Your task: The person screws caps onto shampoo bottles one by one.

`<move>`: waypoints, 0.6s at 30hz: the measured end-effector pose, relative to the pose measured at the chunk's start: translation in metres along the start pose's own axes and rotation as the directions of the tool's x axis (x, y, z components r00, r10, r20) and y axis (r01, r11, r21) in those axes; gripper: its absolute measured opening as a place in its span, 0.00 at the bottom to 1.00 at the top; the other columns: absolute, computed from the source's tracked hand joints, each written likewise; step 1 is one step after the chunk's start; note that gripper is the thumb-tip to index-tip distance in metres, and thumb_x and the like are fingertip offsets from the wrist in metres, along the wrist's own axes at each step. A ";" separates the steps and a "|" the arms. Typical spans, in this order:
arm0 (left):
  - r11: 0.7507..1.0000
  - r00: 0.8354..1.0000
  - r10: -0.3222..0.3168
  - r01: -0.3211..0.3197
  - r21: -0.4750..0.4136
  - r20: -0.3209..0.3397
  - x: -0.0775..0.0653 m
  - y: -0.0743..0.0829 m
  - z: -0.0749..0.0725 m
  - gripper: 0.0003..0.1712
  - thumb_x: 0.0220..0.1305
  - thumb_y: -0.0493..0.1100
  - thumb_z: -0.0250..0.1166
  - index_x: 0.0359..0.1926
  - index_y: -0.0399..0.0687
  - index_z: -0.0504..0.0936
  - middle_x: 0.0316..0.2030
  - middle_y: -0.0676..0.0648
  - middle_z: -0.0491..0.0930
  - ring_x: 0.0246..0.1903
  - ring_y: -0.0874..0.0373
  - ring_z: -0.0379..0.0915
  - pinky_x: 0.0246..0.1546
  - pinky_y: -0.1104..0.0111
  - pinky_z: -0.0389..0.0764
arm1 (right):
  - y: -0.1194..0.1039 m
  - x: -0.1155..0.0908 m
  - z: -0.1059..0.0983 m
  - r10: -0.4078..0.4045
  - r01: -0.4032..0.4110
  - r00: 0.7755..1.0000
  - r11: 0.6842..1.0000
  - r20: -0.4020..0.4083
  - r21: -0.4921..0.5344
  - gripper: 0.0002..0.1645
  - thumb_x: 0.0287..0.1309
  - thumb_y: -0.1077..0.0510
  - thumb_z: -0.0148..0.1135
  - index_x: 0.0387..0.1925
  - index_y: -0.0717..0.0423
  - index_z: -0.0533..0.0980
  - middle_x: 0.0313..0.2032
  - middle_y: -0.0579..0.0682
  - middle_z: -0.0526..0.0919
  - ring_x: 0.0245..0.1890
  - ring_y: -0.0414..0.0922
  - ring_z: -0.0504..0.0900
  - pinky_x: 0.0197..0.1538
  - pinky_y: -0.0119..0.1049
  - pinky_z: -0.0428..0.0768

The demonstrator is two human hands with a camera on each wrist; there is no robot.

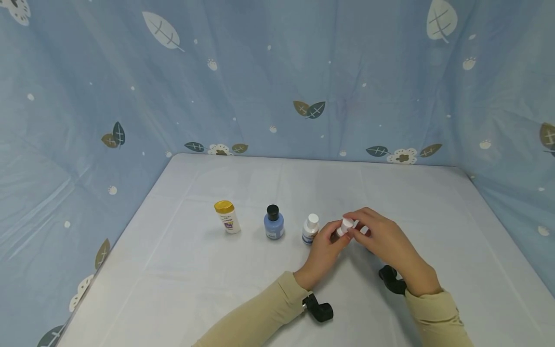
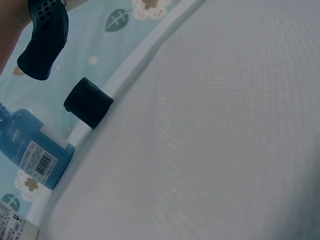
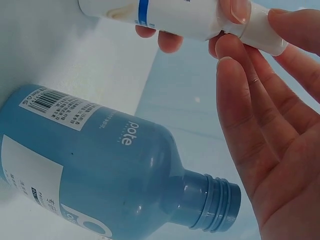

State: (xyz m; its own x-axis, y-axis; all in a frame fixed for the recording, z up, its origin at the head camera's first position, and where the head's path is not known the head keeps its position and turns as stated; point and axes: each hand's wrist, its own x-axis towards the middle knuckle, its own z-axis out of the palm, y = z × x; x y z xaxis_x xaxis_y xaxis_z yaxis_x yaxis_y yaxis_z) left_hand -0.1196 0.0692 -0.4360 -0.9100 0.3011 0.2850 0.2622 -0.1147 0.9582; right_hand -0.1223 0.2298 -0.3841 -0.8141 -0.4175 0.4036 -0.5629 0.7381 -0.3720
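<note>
My left hand (image 1: 322,253) holds a white plastic bottle (image 3: 175,17) with a blue band, upright on the table. Around its white cap (image 3: 262,31), my right hand (image 1: 389,239) has thumb and fingers. An uncapped blue bottle (image 3: 95,155) stands close by the right hand, mostly hidden in the head view. Near it a black cap (image 2: 89,102) lies on the table. Just left of my left hand is another white bottle (image 1: 310,230) with its cap on. The left hand is out of sight in the left wrist view.
Farther left stand a blue bottle (image 1: 274,225) with a black cap and a white bottle (image 1: 230,220) with a yellow cap. White cloth covers the table (image 1: 195,284). A patterned blue curtain (image 1: 260,82) borders the back and sides.
</note>
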 end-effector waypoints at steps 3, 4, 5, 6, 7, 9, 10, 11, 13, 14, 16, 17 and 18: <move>1.000 1.000 0.011 -0.011 0.023 -0.003 0.000 -0.003 0.000 0.18 0.61 0.35 0.57 0.52 0.38 0.72 0.46 0.45 0.73 0.45 0.61 0.70 0.44 0.68 0.73 | 0.000 0.000 0.001 0.012 -0.012 1.000 1.000 0.001 0.000 0.21 0.48 0.55 0.66 0.47 0.49 0.75 0.41 0.40 0.75 0.32 0.37 0.77 0.27 0.31 0.74; 0.999 1.000 0.017 -0.017 0.030 -0.006 0.000 -0.005 0.000 0.17 0.61 0.35 0.57 0.52 0.38 0.72 0.46 0.45 0.73 0.44 0.62 0.70 0.44 0.68 0.74 | 0.000 0.001 0.001 0.018 -0.018 1.000 1.000 0.000 0.002 0.21 0.48 0.55 0.66 0.46 0.49 0.75 0.41 0.40 0.75 0.32 0.37 0.77 0.27 0.31 0.74; 0.999 1.000 0.019 -0.019 0.037 -0.010 0.001 -0.008 0.001 0.17 0.61 0.36 0.57 0.52 0.39 0.72 0.46 0.46 0.73 0.44 0.62 0.70 0.43 0.68 0.74 | 0.000 0.001 0.001 0.025 -0.025 1.000 1.000 0.001 0.000 0.21 0.48 0.55 0.66 0.46 0.48 0.74 0.41 0.40 0.75 0.33 0.37 0.77 0.27 0.31 0.74; 0.999 1.000 0.019 -0.018 0.046 -0.015 0.002 -0.012 0.001 0.17 0.61 0.38 0.57 0.52 0.41 0.73 0.46 0.47 0.73 0.44 0.63 0.70 0.43 0.69 0.74 | 0.000 0.001 0.001 0.032 -0.032 0.999 0.999 0.002 -0.002 0.20 0.48 0.54 0.66 0.46 0.48 0.74 0.41 0.40 0.75 0.33 0.38 0.77 0.28 0.32 0.74; 0.999 1.000 0.015 -0.014 0.051 -0.020 0.002 -0.016 0.001 0.17 0.61 0.39 0.57 0.52 0.43 0.73 0.46 0.49 0.73 0.44 0.63 0.70 0.43 0.69 0.74 | -0.001 0.001 0.001 0.037 -0.037 0.999 0.999 0.003 -0.003 0.20 0.48 0.54 0.66 0.46 0.48 0.74 0.41 0.40 0.75 0.33 0.38 0.77 0.28 0.32 0.74; 0.998 1.000 0.003 -0.002 0.056 -0.026 0.004 -0.024 0.002 0.17 0.61 0.42 0.58 0.52 0.46 0.73 0.46 0.51 0.73 0.44 0.64 0.70 0.43 0.70 0.73 | -0.001 0.002 0.001 0.046 -0.046 0.999 0.999 0.006 -0.005 0.20 0.47 0.53 0.66 0.45 0.48 0.74 0.41 0.40 0.75 0.33 0.38 0.77 0.28 0.33 0.74; 0.998 1.000 -0.004 0.005 0.059 -0.026 0.004 -0.028 0.002 0.18 0.61 0.43 0.58 0.52 0.48 0.73 0.46 0.52 0.73 0.44 0.64 0.69 0.43 0.71 0.73 | -0.001 0.001 0.001 0.050 -0.050 0.999 0.999 0.008 -0.006 0.20 0.47 0.53 0.67 0.45 0.47 0.74 0.41 0.40 0.75 0.33 0.38 0.77 0.29 0.33 0.74; 0.998 1.000 -0.011 0.013 0.063 -0.025 0.005 -0.031 0.002 0.18 0.61 0.45 0.58 0.53 0.50 0.73 0.46 0.53 0.73 0.44 0.64 0.69 0.43 0.71 0.73 | -0.001 0.001 0.001 0.052 -0.052 0.999 0.999 0.011 -0.009 0.20 0.47 0.53 0.67 0.45 0.47 0.74 0.41 0.39 0.75 0.33 0.38 0.77 0.29 0.33 0.75; 0.997 0.999 -0.017 0.019 0.068 -0.027 0.005 -0.033 0.002 0.18 0.61 0.46 0.58 0.53 0.51 0.73 0.46 0.54 0.73 0.45 0.64 0.69 0.43 0.71 0.73 | -0.002 0.001 0.001 0.049 -0.049 0.999 0.999 0.013 -0.010 0.21 0.47 0.53 0.67 0.45 0.48 0.74 0.40 0.39 0.76 0.33 0.38 0.77 0.30 0.34 0.75; 0.997 0.999 -0.018 0.020 0.071 -0.027 0.005 -0.034 0.002 0.18 0.61 0.46 0.57 0.53 0.52 0.73 0.46 0.54 0.73 0.45 0.64 0.69 0.43 0.71 0.73 | -0.002 0.001 0.001 0.046 -0.046 0.999 0.999 0.013 -0.009 0.21 0.46 0.53 0.67 0.45 0.48 0.74 0.40 0.39 0.76 0.33 0.38 0.77 0.30 0.34 0.75; 0.997 1.000 -0.017 0.019 0.076 -0.026 0.004 -0.032 0.002 0.18 0.62 0.46 0.57 0.53 0.52 0.73 0.47 0.54 0.73 0.45 0.64 0.69 0.43 0.71 0.73 | -0.001 0.000 0.001 0.034 -0.034 0.999 0.999 0.013 -0.010 0.22 0.46 0.53 0.67 0.46 0.48 0.74 0.40 0.40 0.75 0.33 0.39 0.77 0.31 0.34 0.75; 0.997 1.000 -0.015 0.017 0.078 -0.028 0.004 -0.031 0.002 0.18 0.62 0.46 0.57 0.53 0.51 0.73 0.46 0.54 0.73 0.45 0.64 0.69 0.43 0.71 0.73 | -0.001 0.000 0.001 0.027 -0.027 1.000 1.000 0.012 -0.010 0.23 0.46 0.53 0.67 0.47 0.48 0.74 0.40 0.40 0.75 0.33 0.39 0.77 0.30 0.33 0.75; 0.997 1.000 -0.009 0.011 0.080 -0.029 0.003 -0.028 0.002 0.18 0.62 0.45 0.57 0.53 0.49 0.73 0.46 0.53 0.73 0.44 0.64 0.69 0.43 0.71 0.73 | 0.000 0.000 0.002 0.017 -0.017 1.000 1.000 0.011 -0.012 0.24 0.46 0.54 0.67 0.47 0.49 0.74 0.41 0.40 0.75 0.33 0.39 0.77 0.30 0.33 0.75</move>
State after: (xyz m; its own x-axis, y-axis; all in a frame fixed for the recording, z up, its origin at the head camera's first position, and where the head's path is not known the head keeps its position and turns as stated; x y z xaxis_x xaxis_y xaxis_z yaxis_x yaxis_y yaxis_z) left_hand -0.1294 0.0748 -0.4614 -0.9211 0.2748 0.2758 0.2771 -0.0350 0.9602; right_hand -0.1225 0.2285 -0.3851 -0.8253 -0.4102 0.3881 -0.5470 0.7516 -0.3687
